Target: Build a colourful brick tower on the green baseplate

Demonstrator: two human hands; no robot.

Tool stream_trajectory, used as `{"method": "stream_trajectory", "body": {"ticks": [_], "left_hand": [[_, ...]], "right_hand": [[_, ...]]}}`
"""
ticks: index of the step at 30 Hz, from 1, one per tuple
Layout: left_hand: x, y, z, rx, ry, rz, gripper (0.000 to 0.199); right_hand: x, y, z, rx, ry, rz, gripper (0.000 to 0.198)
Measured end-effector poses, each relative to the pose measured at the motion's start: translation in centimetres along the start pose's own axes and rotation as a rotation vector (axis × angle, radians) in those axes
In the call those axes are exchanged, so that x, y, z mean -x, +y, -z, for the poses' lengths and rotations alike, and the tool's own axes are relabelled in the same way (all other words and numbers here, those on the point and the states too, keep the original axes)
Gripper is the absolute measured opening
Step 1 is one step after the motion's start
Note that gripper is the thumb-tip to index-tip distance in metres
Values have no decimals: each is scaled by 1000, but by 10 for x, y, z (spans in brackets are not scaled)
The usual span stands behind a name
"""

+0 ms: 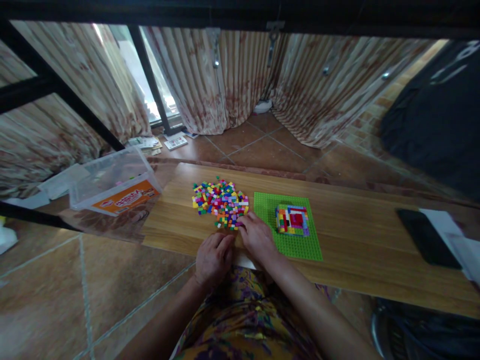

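Observation:
A heap of small colourful toy bricks is spread on the wooden table. At its near right edge is my right hand, thumb and fingertips closed around a purple brick. My left hand rests curled at the table's front edge, just short of the heap; its fingers are folded under, so anything inside is hidden. To the right of my right hand lies a green baseplate. On it stands a low square build of multicoloured bricks, with red bricks in its middle.
A clear plastic box with an orange label stands left of the wooden table. A dark flat object and white papers lie at the table's right end. A black metal bar crosses overhead, before striped curtains.

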State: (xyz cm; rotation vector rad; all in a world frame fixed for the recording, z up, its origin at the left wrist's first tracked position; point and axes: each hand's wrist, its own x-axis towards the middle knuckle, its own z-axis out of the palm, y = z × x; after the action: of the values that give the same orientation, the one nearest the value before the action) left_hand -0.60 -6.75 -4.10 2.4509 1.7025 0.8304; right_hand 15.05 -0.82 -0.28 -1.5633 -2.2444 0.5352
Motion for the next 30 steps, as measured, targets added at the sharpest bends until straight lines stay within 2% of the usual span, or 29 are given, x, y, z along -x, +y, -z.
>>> {"method": "stream_trajectory", "body": {"ticks": [10,15,18,21,23,28,30], "left_hand": [[-1,0,2,-7,-7,-2,21],[-2,-2,2,-4,10,-14,21],[-1,-3,0,0,26,-27,21],[-1,-5,-1,-3,25,-35,22],[0,-5,-1,-8,41,-42,21],[-1,-5,-2,-13,65,-55,20],[-1,-5,-2,-17,61,-49,21]], "right_hand": [[-3,-1,2,71,-24,8,14],[-1,0,0,61,-18,31,18],[6,-1,3,-18,21,16,21],[17,1,12,-211,115,-30,23],[26,6,22,-422,197,-101,23],[47,34,52,-1180,303,-483,30],[55,47,64,-1328,369,-546,27]]}}
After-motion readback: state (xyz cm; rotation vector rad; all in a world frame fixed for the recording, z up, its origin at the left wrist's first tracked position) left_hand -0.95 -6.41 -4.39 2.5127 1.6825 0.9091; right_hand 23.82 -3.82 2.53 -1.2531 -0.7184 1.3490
